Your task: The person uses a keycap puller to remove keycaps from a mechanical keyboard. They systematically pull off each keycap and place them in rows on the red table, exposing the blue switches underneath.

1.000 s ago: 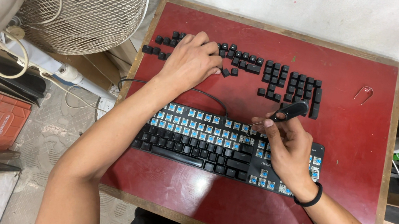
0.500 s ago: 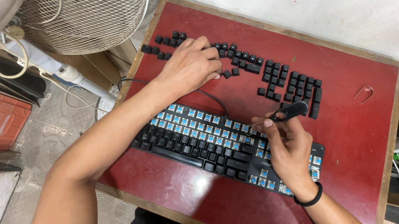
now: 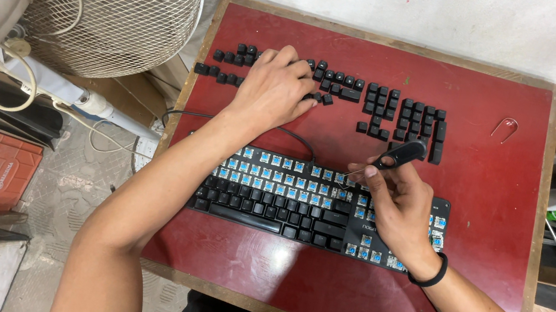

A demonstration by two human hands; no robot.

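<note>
From the head view, the left hand (image 3: 274,91) rests loosely on loose keycaps (image 3: 392,111) on the red tabletop (image 3: 496,217) while the right hand (image 3: 401,212) grips a puller (image 3: 400,155) over the keyboard (image 3: 271,193) (mid-stripping, I judge), so the next move calls for hooking a remaining cap squarely.

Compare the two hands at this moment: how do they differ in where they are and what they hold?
The left hand lies palm down, fingers spread on the loose black keycaps at the far side of the red table; the right hand is over the keyboard, nearer the person. The left hand holds no tool; the right hand pinches a black-handled tool. Only the right wrist wears a black band. Both are bare.
</note>
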